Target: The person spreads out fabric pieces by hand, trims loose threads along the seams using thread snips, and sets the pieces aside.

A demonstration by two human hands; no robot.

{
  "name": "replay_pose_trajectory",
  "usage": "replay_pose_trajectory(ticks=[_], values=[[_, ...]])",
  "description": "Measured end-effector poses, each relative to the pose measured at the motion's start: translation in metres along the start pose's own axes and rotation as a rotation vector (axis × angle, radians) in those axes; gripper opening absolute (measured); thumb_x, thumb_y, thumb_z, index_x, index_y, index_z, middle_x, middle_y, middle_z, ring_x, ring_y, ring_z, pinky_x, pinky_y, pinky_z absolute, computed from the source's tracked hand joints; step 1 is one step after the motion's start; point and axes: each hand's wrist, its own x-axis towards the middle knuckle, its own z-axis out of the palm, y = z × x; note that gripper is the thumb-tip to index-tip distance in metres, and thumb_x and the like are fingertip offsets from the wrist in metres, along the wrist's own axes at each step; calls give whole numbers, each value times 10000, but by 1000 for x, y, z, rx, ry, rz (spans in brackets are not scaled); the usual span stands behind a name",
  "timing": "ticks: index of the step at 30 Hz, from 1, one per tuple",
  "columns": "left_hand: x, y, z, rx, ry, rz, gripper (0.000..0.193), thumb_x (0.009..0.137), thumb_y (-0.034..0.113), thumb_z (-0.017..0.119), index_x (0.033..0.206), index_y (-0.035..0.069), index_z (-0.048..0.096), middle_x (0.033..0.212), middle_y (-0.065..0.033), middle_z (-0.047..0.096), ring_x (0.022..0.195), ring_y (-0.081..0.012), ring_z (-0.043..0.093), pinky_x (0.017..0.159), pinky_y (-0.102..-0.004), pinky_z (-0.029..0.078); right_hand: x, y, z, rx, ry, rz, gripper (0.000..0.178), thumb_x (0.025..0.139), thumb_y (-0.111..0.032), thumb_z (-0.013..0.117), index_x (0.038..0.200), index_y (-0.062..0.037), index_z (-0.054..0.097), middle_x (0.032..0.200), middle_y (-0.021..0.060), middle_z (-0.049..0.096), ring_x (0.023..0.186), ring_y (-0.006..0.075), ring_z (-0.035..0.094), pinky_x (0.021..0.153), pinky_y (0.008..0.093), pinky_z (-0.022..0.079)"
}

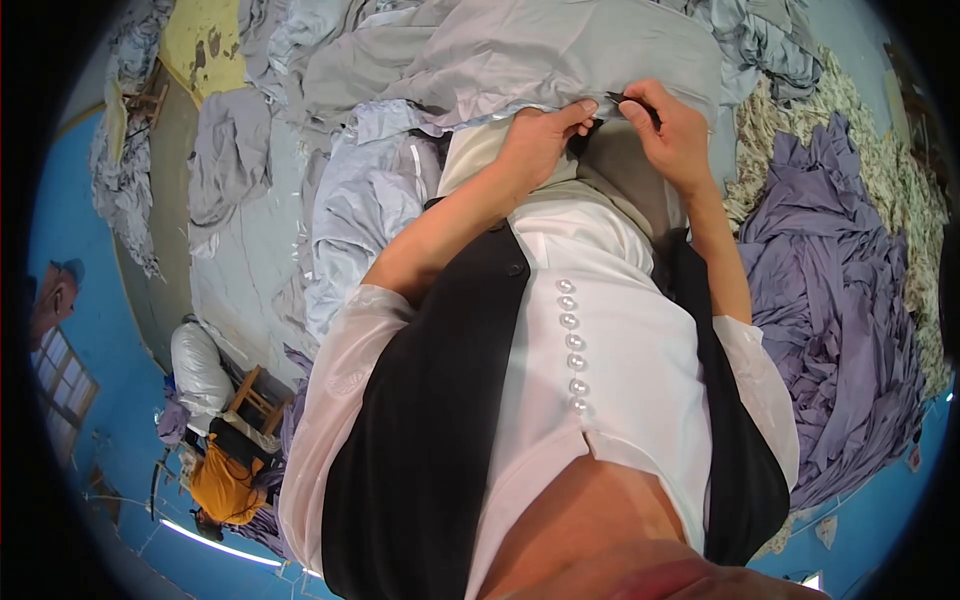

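Note:
Grey cloth (560, 60) lies spread across my lap and reaches away from me. At its near edge my left hand (540, 142) is closed, pinching the hem between thumb and fingers. Just to the right, my right hand (672, 135) is wrapped round a small dark pointed tool that looks like thread snips (614, 97). The tip points left, toward the fingertips of my left hand, close to the cloth edge. Most of the tool is hidden inside my right hand. Whether its blades touch the cloth, I cannot tell.
Light blue-grey cloth (365, 190) is heaped left of my lap. A purple cloth pile (830, 300) and patterned fabric (775, 125) lie at my right. Further left are a grey bundle (230, 160), a white sack (200, 370) and a person in orange (228, 485).

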Motion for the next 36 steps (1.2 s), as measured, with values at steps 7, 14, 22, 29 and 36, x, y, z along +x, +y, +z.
replay_pose_trajectory(ticks=[7, 14, 22, 29, 36], values=[[1, 0, 0, -22, -8, 9, 212, 794, 83, 735, 877, -97, 660, 810, -104, 648, 726, -160, 574, 686, -257, 453, 6, -4, 0, -75, 10, -68, 145, 891, -235, 639, 903, -93, 615, 709, 23, 657, 569, 182, 599, 532, 292, 442], [2, -2, -2, 14, 18, 1, 187, 802, 78, 730, 887, -77, 670, 810, -91, 647, 722, -156, 570, 678, -259, 451, 10, 4, -4, 566, -44, 192, 146, 902, -154, 636, 947, -16, 623, 787, -44, 573, 739, 24, 488, 646, 202, 403], [3, -5, -1, 7, -3, 8, 177, 817, 78, 720, 888, -77, 670, 809, -85, 640, 714, -152, 563, 666, -264, 448, 17, 4, 1, 676, -69, 184, 154, 923, -152, 604, 981, -10, 621, 771, -35, 569, 701, 39, 491, 644, 207, 421], [-3, 14, -10, 257, -293, -210, 244, 931, 199, 619, 933, -40, 670, 849, -78, 647, 751, -126, 583, 671, -247, 459, -53, 2, -48, 541, -675, 498, 230, 958, -186, 537, 1115, -47, 632, 842, -16, 637, 693, 56, 541, 624, 196, 403], [-26, 53, 27, 1042, 50, 1067, 268, 936, 241, 567, 1003, 6, 677, 1145, -190, 613, 986, -287, 583, 817, -390, 479, -117, 57, -81, 349, -148, 614, 249, 977, -164, 501, 1132, -12, 623, 996, 13, 662, 798, 115, 599, 745, 266, 453]])
